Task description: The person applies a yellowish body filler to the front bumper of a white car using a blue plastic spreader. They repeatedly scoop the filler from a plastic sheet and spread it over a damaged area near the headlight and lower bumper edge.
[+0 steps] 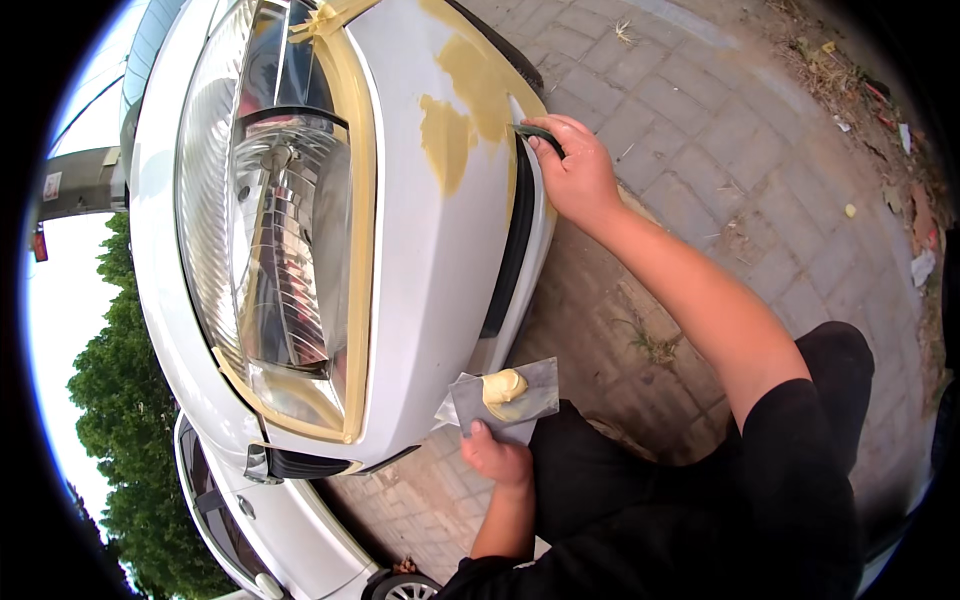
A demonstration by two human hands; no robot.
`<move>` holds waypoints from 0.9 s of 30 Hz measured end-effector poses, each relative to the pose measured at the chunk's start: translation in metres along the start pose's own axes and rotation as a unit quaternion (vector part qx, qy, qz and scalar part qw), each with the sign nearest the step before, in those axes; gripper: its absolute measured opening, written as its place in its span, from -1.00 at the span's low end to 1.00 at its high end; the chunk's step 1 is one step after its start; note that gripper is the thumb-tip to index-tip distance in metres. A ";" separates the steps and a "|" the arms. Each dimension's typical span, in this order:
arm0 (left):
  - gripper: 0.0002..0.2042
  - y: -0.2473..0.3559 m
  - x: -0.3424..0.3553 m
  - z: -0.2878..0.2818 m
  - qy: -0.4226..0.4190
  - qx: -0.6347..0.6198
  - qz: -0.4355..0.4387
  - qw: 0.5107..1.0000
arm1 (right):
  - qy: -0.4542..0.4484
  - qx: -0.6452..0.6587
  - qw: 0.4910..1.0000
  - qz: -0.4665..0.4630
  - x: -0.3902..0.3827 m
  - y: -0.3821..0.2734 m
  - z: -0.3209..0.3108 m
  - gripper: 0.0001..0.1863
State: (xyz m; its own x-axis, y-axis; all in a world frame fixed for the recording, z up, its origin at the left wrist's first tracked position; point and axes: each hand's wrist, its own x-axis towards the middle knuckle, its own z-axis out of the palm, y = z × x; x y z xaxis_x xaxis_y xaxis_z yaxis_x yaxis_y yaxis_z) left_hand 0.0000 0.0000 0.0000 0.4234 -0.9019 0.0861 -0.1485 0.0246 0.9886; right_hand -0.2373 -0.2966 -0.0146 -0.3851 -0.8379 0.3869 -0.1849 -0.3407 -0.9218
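Note:
My left hand (pixel 496 455) grips a flat grey metal putty board (pixel 468 402), its thumb on the near edge. A lump of cream-yellow putty (pixel 504 386) sits on the board. Farther off, my right hand (pixel 578 170) is closed round a thin dark spreader (pixel 541 134). The spreader's end meets the white car bumper (pixel 430 270) beside a black trim slot (pixel 512 240). Patches of tan putty (pixel 446 145) cover the bumper next to that hand. Most of the spreader is hidden by my fingers.
A clear headlight (pixel 290 230) is bordered with yellow masking tape (pixel 361 240). Grey paving bricks (pixel 690 190) lie to the right, with dry grass and litter (pixel 900 190) along the edge. Another white car (pixel 270 530) stands at lower left, near green trees (pixel 135 400).

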 end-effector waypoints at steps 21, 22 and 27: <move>-0.62 0.007 0.008 0.030 0.040 -0.035 0.033 0.998 | -0.008 0.080 0.997 -0.018 -0.099 -0.038 0.019 -0.82; -0.62 0.010 0.009 0.036 0.039 -0.043 0.034 0.998 | -0.011 0.083 0.996 -0.019 -0.104 -0.039 0.019 -0.82; -0.58 0.010 0.007 0.032 0.010 0.002 0.035 0.999 | -0.080 0.112 0.990 -0.002 -0.107 -0.038 0.007 -0.81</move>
State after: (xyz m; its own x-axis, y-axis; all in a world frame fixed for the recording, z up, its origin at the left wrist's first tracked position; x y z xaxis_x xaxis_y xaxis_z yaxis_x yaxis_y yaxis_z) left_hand -0.0267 -0.0198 0.0070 0.4294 -0.8894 0.1568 -0.1815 0.0850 0.9797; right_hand -0.1826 -0.1968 -0.0209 -0.2329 -0.8869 0.3989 0.0262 -0.4157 -0.9091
